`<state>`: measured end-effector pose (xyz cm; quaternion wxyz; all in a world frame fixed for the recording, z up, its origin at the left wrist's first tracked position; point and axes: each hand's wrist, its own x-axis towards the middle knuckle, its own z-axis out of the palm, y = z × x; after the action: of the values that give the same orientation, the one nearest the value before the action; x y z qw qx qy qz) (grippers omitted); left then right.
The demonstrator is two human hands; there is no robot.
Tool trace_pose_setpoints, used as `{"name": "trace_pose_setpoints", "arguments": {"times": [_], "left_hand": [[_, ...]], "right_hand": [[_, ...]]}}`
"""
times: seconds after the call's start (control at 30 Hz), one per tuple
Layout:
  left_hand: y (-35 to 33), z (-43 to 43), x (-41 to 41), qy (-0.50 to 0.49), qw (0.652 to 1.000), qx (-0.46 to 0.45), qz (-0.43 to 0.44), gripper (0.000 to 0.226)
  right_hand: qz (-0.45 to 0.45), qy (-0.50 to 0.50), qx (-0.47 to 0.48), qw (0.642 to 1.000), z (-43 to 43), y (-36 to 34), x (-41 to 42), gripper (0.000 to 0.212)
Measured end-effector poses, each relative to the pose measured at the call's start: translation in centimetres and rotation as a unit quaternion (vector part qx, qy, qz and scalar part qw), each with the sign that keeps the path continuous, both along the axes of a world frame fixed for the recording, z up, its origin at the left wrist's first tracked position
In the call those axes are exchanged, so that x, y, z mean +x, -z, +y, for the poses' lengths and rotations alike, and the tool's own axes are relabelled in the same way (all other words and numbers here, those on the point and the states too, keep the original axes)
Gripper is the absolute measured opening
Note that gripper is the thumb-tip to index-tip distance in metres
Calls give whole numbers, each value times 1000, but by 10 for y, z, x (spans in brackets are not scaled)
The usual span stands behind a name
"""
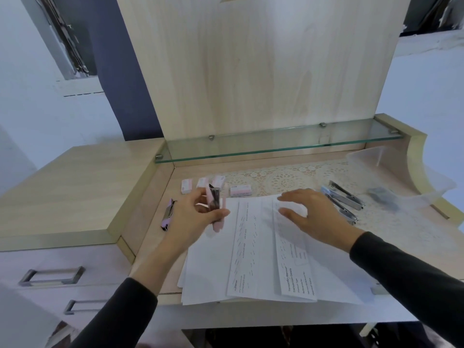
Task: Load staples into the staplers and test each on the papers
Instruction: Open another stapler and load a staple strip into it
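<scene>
My left hand (194,217) grips a pink stapler (216,209), held upright over the top left corner of the papers (251,252). My right hand (311,214) lies flat, fingers spread, on the upper right of the printed sheets. A lilac stapler (167,214) rests on the desk to the left of my left hand. Two blue and silver staplers (342,200) lie opened out to the right of my right hand. Several small pink staple boxes (240,190) sit in a row behind the papers.
A glass shelf (276,144) runs along the back above the desk (148,237). A clear plastic bag (399,182) with a dark object inside lies at the far right on a lace mat. Drawers with metal handles (50,275) are at the left.
</scene>
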<state>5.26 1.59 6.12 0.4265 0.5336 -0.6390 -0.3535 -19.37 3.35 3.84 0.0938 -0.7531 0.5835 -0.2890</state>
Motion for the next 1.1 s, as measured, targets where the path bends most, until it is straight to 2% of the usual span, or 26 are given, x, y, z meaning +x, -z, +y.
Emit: {"name": "trace_pose_setpoints", "arguments": {"times": [0.1,0.2,0.33,0.4,0.5,0.8,1.0,1.1], "left_hand": [[8,2,-27,27,1000,0,-12,22],[14,5,-51,52,998,-9,-25,20],[17,8,-69,79,996,-21,-32,20],[17,8,-69,92,995,-16,-16,18],[16,9,-69,109,994,-15,14,23],[11,-3,-70,123,992,-16,0,19],[15,-4,-69,166,986,-18,-12,23],[16,-8,-63,170,985,1,11,21]], "right_hand": [[-99,-22,32,994,1,-17,13,33],[-201,-56,85,974,2,-25,25,34],[-282,-64,106,951,2,-25,26,19],[-289,-49,92,952,1,-22,23,13],[-280,-35,85,956,2,-19,20,15],[-247,-36,76,965,1,-22,23,18],[-178,-40,76,980,2,-25,24,24],[-170,-29,90,981,0,-22,17,22]]}}
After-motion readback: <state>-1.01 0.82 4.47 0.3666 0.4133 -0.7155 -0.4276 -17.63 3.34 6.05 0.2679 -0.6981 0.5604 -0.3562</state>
